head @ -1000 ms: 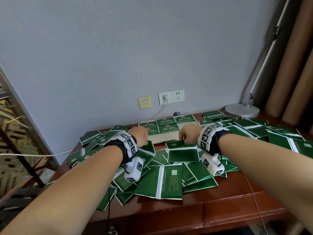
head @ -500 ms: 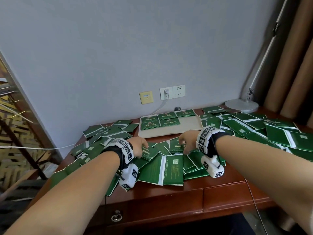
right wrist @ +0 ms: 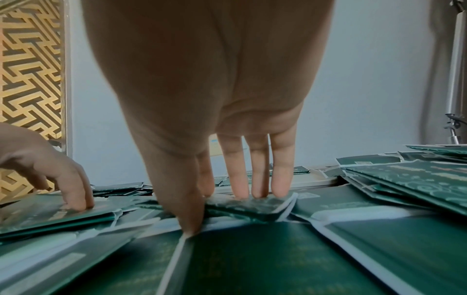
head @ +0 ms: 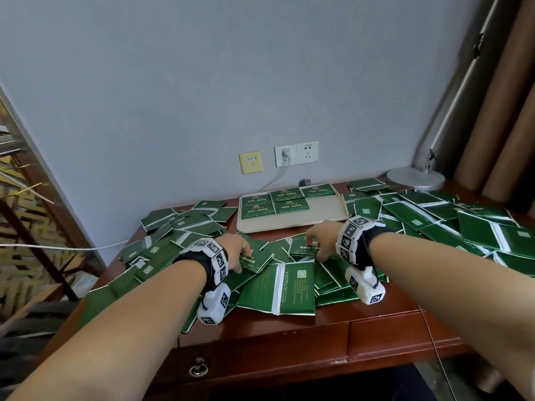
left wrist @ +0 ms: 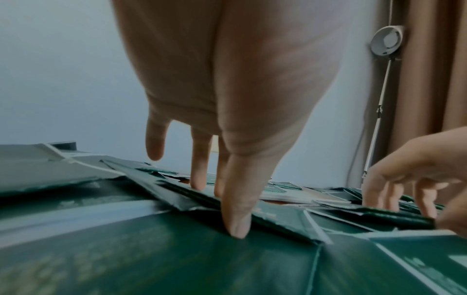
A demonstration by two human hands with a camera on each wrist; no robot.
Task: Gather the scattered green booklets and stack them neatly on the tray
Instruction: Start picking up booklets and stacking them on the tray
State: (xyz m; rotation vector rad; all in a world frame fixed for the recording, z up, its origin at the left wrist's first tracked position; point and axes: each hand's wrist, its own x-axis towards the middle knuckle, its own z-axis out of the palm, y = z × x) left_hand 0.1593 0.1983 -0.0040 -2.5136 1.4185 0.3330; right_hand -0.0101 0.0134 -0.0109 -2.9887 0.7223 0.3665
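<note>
Both hands down in the spread of green booklets covering the front and right of the wooden bench. Left hand sits on a closed booklet lying tilted on the pile; in the left wrist view the thumb presses down at its near edge while the fingers reach straight down onto its far side, little finger lifted clear. Grip narrow, thumb and fingers bracketing that booklet, which lies flat against the pile. Right hand is set the same way on a second booklet just to the right; the right wrist view shows three fingers planted on its far edge and the thumb dug in at the near edge, the booklet slightly raised between them. Grip narrow, pinching that booklet. Cream tray sits at the back of the bench near the wall, just beyond both hands; five booklets lie flat on its far half in two rows, near half bare. More booklets heaped to the right and left of the tray. Round white lamp base at the back right corner; wall sockets above the tray, one with a plug in it.
</note>
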